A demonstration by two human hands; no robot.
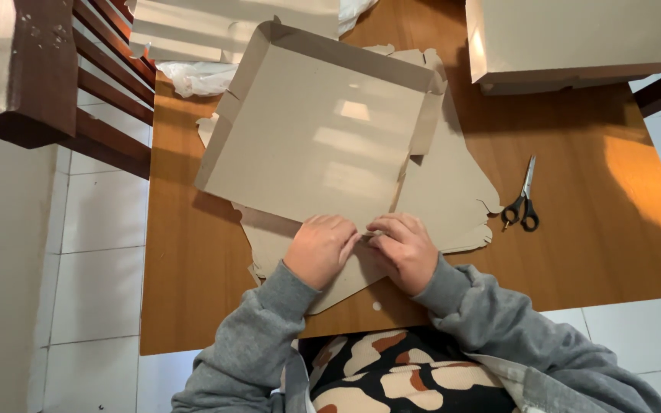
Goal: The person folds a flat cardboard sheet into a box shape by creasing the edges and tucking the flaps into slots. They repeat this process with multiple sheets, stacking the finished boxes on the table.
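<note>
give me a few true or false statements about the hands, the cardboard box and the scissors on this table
1. Both hands, left hand and right hand, press on the near edge of the half-folded cardboard box. True.
2. The scissors are held in the right hand. False: they lie on the wooden table, to the right of the cardboard, apart from both hands.
3. The scissors have black handles. True.
4. The half-folded cardboard box is closed with a lid. False: it is open, with raised side walls at the far and right edges.
5. A second box stands at the far right of the table. True.
</note>
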